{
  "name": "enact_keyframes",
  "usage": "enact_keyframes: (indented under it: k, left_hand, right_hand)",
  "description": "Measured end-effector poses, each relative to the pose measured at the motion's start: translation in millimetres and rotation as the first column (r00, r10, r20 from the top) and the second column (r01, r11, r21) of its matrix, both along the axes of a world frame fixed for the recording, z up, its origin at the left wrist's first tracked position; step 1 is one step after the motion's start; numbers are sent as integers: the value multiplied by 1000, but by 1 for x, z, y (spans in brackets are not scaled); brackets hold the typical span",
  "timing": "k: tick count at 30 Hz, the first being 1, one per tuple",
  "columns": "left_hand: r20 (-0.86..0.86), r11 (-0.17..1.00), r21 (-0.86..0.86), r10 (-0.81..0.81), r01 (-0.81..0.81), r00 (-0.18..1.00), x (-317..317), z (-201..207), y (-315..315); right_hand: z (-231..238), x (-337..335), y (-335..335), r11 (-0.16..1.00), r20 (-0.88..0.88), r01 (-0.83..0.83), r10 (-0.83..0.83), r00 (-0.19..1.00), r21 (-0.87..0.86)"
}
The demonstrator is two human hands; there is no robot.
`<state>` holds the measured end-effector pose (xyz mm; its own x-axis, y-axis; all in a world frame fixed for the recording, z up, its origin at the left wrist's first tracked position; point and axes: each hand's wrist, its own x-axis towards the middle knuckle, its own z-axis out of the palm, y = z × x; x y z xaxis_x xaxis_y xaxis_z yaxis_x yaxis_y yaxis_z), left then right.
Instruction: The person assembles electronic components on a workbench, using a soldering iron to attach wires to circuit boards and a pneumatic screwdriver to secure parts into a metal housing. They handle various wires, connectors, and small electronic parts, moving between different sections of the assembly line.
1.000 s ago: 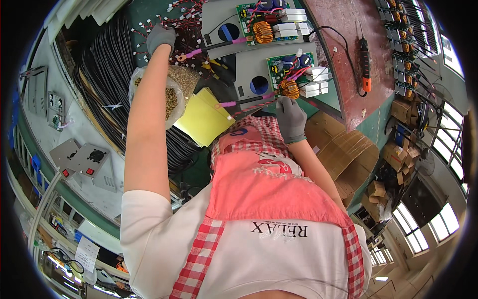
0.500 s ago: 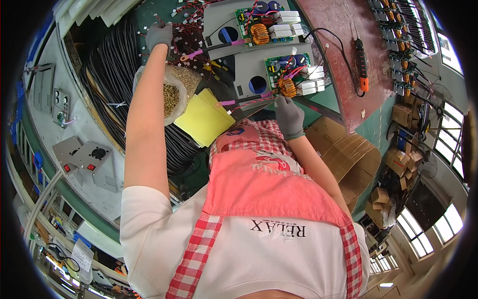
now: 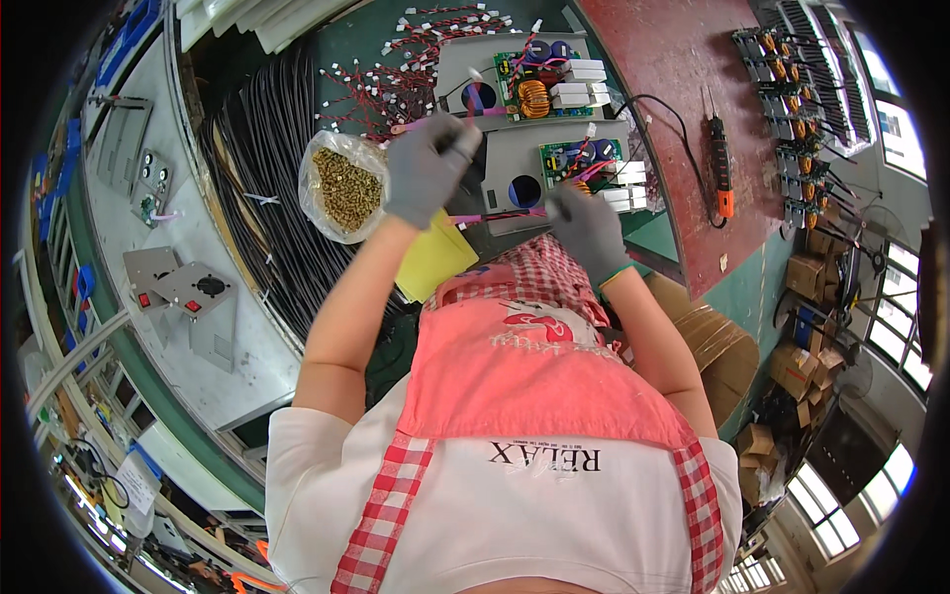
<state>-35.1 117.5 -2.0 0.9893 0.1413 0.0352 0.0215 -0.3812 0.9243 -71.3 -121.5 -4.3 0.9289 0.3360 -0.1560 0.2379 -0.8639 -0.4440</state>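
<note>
My left hand (image 3: 427, 170), in a grey glove and blurred by motion, is over the near-left edge of the metal plates. Its fingers are closed on a thin red-and-black wire lead (image 3: 470, 111) with a blurred white connector. My right hand (image 3: 589, 233), also gloved, is at the front edge of the nearer grey metal plate (image 3: 502, 188). Its fingers are curled beside the end of a pink-sleeved cable (image 3: 495, 217); what they pinch is hidden. On this plate sits a green circuit board (image 3: 554, 158) with white blocks. A second plate with a similar board (image 3: 510, 84) lies behind it.
Many red-and-black wire leads (image 3: 366, 94) lie at the back left. A bag of brass-coloured screws (image 3: 346, 193) stands beside black cables (image 3: 262, 148) and yellow sheets (image 3: 435, 259). An electric screwdriver (image 3: 721, 168) rests on the red-brown board (image 3: 683, 59). A cardboard box (image 3: 727, 346) is at right.
My left hand has come from the wire pile, right and toward me, to the metal plates, with a lead in it. My right hand has shifted slightly; its fingers stay at the nearer plate.
</note>
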Motion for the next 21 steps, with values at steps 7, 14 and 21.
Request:
enact_keyframes:
  k: [7,14,21]
  left_hand:
    - [5,1000,27,6,-6,1000,-47,8,-56]
    - [84,980,190,41,-57,996,-45,-8,-64]
    - [-147,972,230,85,-50,985,-51,-58,-49]
  right_hand:
    - [39,53,60,571,-436,466,-201,878,676]
    - [6,91,56,945,-55,97,-84,995,313]
    - [1,142,71,772,51,-306,400,915,-557]
